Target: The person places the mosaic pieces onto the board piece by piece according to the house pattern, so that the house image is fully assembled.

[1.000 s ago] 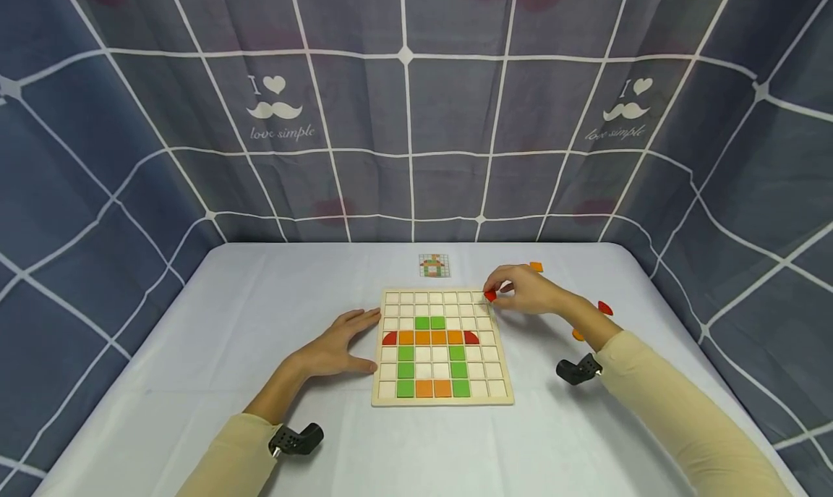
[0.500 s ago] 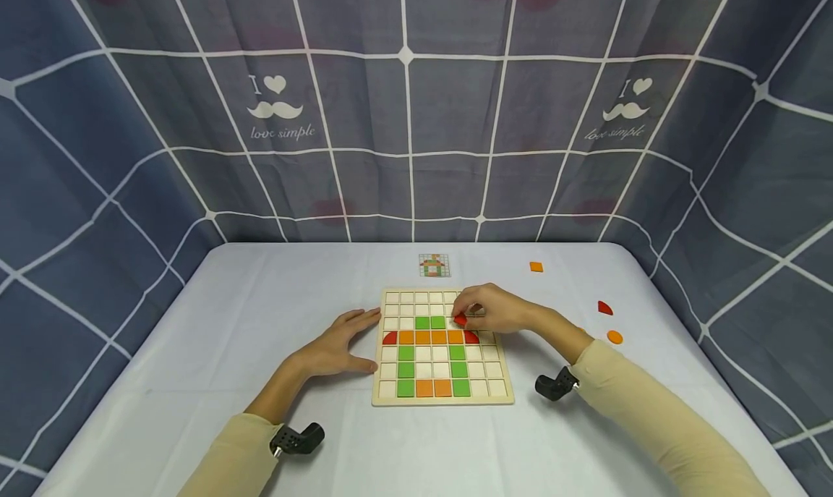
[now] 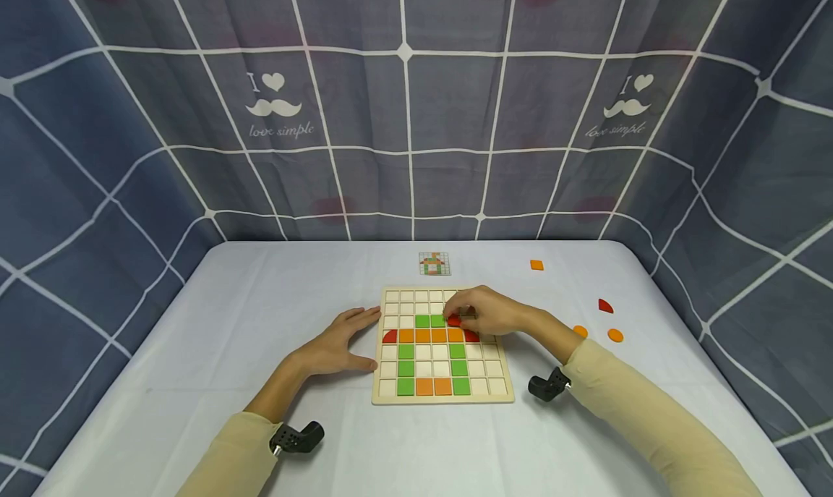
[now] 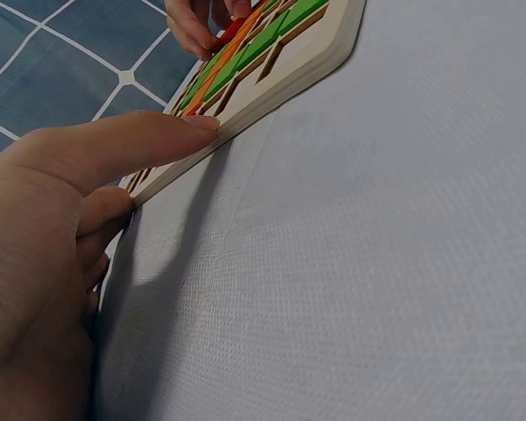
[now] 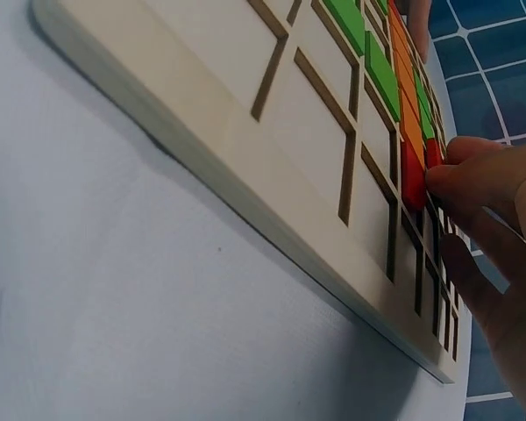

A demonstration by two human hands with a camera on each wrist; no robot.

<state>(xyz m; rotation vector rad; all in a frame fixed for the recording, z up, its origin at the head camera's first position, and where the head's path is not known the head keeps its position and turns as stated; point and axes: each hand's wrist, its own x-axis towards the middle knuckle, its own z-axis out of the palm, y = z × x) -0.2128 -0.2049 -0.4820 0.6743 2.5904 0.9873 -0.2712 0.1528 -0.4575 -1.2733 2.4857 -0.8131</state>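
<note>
A wooden grid board (image 3: 442,401) lies on the white table, with green, orange and red tiles in several of its cells. My right hand (image 3: 484,310) pinches a red quarter-round tile (image 3: 453,321) at the cell right of the two upper green squares (image 3: 430,321). In the right wrist view that tile (image 5: 434,151) is partly hidden by the fingertips, so how fully it sits in the cell cannot be told. My left hand (image 3: 335,345) rests against the board's left edge, thumb and fingers extended, as the thumb (image 4: 171,136) in the left wrist view shows.
Behind the board lies a small pattern card (image 3: 434,263). To the right are a loose orange square (image 3: 536,265), a red quarter-round piece (image 3: 605,306) and two orange discs (image 3: 614,335), one partly behind the right forearm. A dark checked curtain (image 3: 449,179) surrounds the table.
My right hand has carried the red quarter-round tile from beyond the board's upper right corner, left and nearer, to the cell beside the green squares. My left hand stays put.
</note>
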